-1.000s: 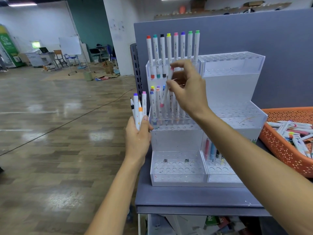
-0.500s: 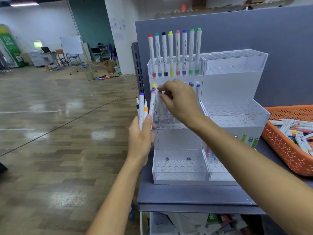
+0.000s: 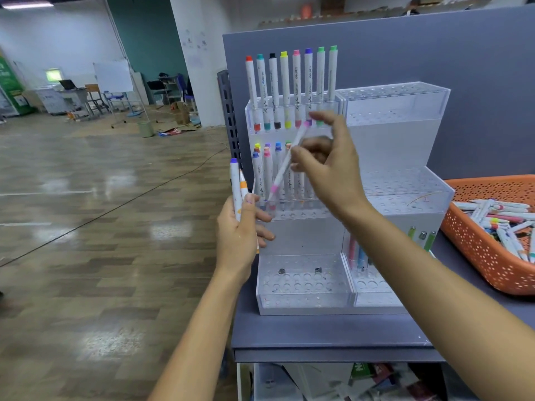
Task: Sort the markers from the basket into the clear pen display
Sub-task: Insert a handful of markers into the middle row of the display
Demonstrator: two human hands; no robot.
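The left hand (image 3: 238, 230) grips a small bunch of white markers (image 3: 238, 186), purple and orange caps up, just left of the clear pen display (image 3: 376, 180). Right of it, the right hand (image 3: 327, 166) pinches a slanted white pink-capped marker (image 3: 285, 163) before the middle tier's row of upright markers. Far to its right sits the orange basket (image 3: 489, 256), with loose markers inside.

Large open office or lab hall: wood-pattern vinyl floor (image 3: 86, 212), teal wall (image 3: 150, 39), whiteboard on a stand (image 3: 113, 76), desk with laptop (image 3: 68, 88), office chairs (image 3: 185, 89). Foreground: grey table (image 3: 327, 340) backed by a grey partition panel (image 3: 419, 53).
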